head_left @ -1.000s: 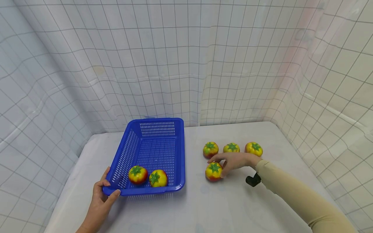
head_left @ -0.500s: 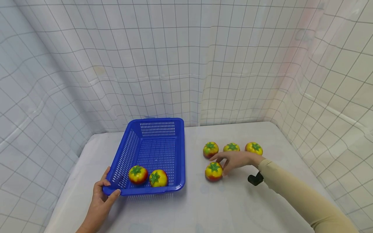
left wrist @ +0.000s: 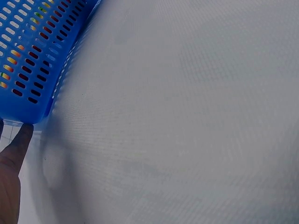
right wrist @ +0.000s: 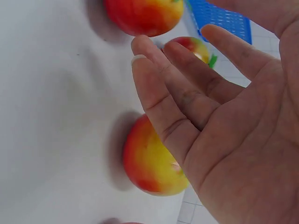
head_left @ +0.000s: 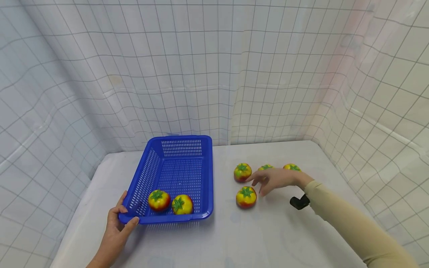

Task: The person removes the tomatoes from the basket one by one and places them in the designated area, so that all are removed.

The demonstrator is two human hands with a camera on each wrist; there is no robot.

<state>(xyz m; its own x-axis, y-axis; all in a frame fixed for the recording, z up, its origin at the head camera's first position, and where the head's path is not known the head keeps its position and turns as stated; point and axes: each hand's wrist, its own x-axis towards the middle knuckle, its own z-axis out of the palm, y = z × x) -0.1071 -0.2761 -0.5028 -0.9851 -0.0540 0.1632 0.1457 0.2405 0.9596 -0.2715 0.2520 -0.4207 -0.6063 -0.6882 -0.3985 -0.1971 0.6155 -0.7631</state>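
My left hand holds the near left corner of a blue plastic basket, thumb on the rim and fingers at its side. Inside lie two red-and-yellow tomatoes, one on the left and one on the right, with green star-shaped tops. My right hand hovers over the table with relaxed, spread fingers and an empty palm. Just in front of its fingertips sits a tomato; another lies behind. Two more, a middle one and a right one, are partly hidden by the hand.
A white cloth covers the table. Gridded white curtains rise at the back and both sides. A small black device shows below my right wrist. In the left wrist view, the basket's slotted wall stands near a finger.
My right hand has drawn away from the near tomato, moving right and slightly back, fingers loosening. That tomato stays in place. The left hand and basket have not moved.
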